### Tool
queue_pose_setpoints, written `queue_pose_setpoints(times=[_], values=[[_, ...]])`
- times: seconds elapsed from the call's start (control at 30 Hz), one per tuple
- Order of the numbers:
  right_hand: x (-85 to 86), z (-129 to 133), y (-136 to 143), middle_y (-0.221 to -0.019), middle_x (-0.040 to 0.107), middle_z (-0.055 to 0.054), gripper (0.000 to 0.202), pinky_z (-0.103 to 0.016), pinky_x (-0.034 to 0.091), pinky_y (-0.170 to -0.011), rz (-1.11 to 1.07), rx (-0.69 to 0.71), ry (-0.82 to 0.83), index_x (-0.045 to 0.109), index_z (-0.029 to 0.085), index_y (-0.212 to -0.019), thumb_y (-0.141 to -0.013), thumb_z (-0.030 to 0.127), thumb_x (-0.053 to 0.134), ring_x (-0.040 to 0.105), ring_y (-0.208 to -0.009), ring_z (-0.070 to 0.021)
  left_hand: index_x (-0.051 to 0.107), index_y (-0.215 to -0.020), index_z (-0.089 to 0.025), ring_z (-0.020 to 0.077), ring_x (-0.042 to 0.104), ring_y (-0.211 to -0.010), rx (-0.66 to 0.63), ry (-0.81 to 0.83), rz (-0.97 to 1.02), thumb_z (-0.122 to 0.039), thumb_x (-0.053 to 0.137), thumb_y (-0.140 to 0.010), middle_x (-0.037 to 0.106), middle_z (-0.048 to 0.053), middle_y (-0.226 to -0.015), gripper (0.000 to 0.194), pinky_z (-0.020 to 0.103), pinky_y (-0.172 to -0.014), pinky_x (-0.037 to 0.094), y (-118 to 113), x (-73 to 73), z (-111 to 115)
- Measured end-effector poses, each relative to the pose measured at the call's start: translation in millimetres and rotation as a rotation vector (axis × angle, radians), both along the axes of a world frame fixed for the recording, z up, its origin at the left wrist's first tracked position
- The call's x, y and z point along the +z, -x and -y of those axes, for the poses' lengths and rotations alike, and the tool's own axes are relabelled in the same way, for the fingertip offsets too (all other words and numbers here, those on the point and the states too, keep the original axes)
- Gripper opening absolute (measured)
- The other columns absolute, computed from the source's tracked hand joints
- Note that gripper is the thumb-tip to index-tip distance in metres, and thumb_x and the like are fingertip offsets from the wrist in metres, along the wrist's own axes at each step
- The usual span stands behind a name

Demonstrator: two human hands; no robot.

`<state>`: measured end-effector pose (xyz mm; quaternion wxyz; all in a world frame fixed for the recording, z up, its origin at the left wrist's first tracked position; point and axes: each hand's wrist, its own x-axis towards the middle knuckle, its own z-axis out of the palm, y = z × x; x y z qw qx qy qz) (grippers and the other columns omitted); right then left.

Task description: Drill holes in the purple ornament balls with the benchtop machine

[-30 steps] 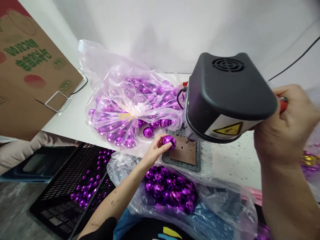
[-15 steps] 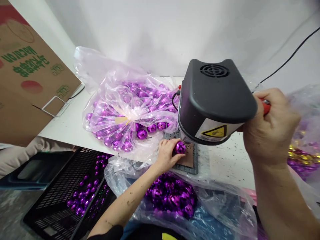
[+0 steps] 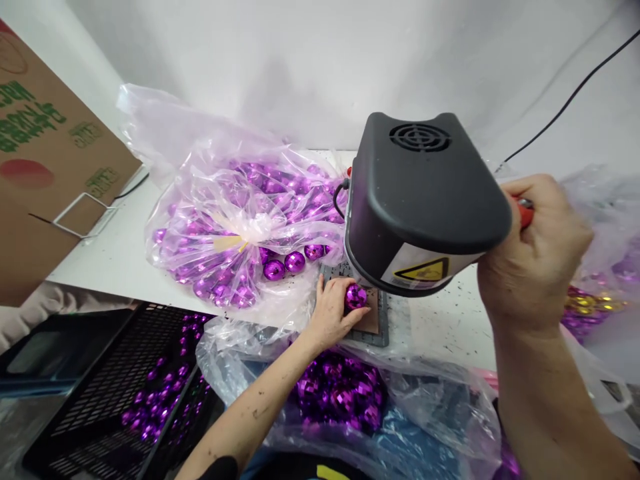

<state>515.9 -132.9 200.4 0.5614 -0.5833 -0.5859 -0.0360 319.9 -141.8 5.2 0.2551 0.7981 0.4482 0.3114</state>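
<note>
- The left hand (image 3: 336,308) grips a purple ball (image 3: 356,297) between thumb and fingers; the right hand (image 3: 537,253) is closed around a red handle (image 3: 526,213).
- At the surface's left end, a carton (image 3: 30,233) stands tilted, with a white wire frame (image 3: 83,207) against its lower right corner.
- Below the front edge, towards the left, a black crate (image 3: 135,353) holds more purple balls.
- On the surface, left of the middle, a tied clear bag (image 3: 255,227) full of purple balls reaches from near the back edge towards the front edge; a few balls (image 3: 275,270) lie along its front right side.
- Below the middle of the front edge, an open bag (image 3: 435,400) spreads over the lap, with purple balls inside.
- The gripped ball is over a brown board on a grey plate (image 3: 384,330) near the front edge, just below a black machine (image 3: 430,193); whether it touches the board cannot be told.
- Dark flecks dot the white surface (image 3: 465,340) right of the plate.
</note>
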Motion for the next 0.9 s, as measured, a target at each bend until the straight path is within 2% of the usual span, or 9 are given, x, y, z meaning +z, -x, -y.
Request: queue_pose_setpoints(times=[0.17, 0.27, 0.4, 0.5, 0.67, 0.8, 0.9], values=[[2.5, 1.3, -1.2, -0.061, 0.048, 0.003, 0.044, -0.02, 0.033, -0.054, 0.021, 0.029, -0.003, 0.06, 0.015, -0.08, -0.092, 0.057, 0.053, 0.042, -0.056, -0.0046, 0.053, -0.13, -0.022, 0.0289, 0.05, -0.131, -0.012, 0.006, -0.022, -0.042, 0.067, -0.092, 0.064, 0.009, -0.132, 0.045, 0.057, -0.123, 0.019, -1.4, 0.1, 1.2], [-2.5, 10.0, -1.9, -0.064, 0.051, 0.003, 0.039, -0.02, 0.033, -0.053, 0.03, 0.008, -0.002, 0.063, 0.016, -0.085, -0.093, 0.053, 0.055, 0.045, -0.056, -0.0042, 0.054, -0.128, -0.021, 0.0297, 0.05, -0.131, 0.006, 0.006, -0.029, -0.042, 0.067, -0.092, 0.063, 0.01, -0.132, 0.044, 0.057, -0.122, 0.02, -1.6, 3.0, 1.2], [-22.5, 33.3, 0.7, -0.07, 0.055, 0.003, 0.02, -0.021, 0.035, -0.054, 0.12, -0.04, -0.126, 0.064, 0.018, -0.089, -0.092, 0.037, 0.061, 0.048, -0.057, -0.0045, 0.055, -0.127, -0.022, 0.0295, 0.053, -0.127, 0.005, 0.022, -0.018, -0.04, 0.067, -0.091, 0.064, 0.01, -0.127, 0.042, 0.057, -0.122, 0.022, -2.4, 5.0, 0.4], [-41.2, 52.9, 5.9, -0.07, 0.057, 0.002, 0.012, -0.022, 0.039, -0.057, 0.222, -0.019, -0.215, 0.062, 0.018, -0.088, -0.089, 0.03, 0.063, 0.052, -0.061, -0.007, 0.055, -0.127, -0.022, 0.0287, 0.055, -0.124, -0.012, 0.031, 0.013, -0.038, 0.066, -0.091, 0.066, 0.009, -0.121, 0.04, 0.059, -0.123, 0.02, -2.8, 3.2, 0.1], [-66.2, 73.8, 10.6, -0.078, 0.061, -0.001, 0.008, -0.025, 0.045, -0.058, 0.289, -0.001, -0.15, 0.057, 0.021, -0.09, -0.086, 0.025, 0.062, 0.059, -0.072, -0.0123, 0.054, -0.129, -0.022, 0.0292, 0.054, -0.126, -0.028, 0.032, 0.039, -0.037, 0.065, -0.092, 0.066, 0.01, -0.12, 0.042, 0.061, -0.125, 0.015, -2.4, -0.5, 0.6], [-83.4, 80.2, 7.5, -0.073, 0.059, -0.001, 0.005, -0.025, 0.041, -0.054, 0.293, 0.022, -0.085, 0.057, 0.02, -0.083, -0.084, 0.024, 0.06, 0.055, -0.066, -0.0118, 0.054, -0.13, -0.024, 0.0299, 0.053, -0.128, -0.03, 0.045, 0.019, -0.036, 0.064, -0.093, 0.066, 0.009, -0.122, 0.041, 0.061, -0.125, 0.014, -2.2, -1.9, 0.7], [-100.4, 85.9, 3.9, -0.072, 0.058, -0.003, 0.005, -0.027, 0.04, -0.054, 0.225, -0.002, -0.006, 0.06, 0.021, -0.081, -0.083, 0.026, 0.059, 0.055, -0.066, -0.0137, 0.055, -0.13, -0.025, 0.0309, 0.053, -0.128, -0.036, 0.061, 0.009, -0.035, 0.065, -0.091, 0.066, 0.009, -0.122, 0.041, 0.061, -0.124, 0.019, -2.1, -2.1, 0.5]])
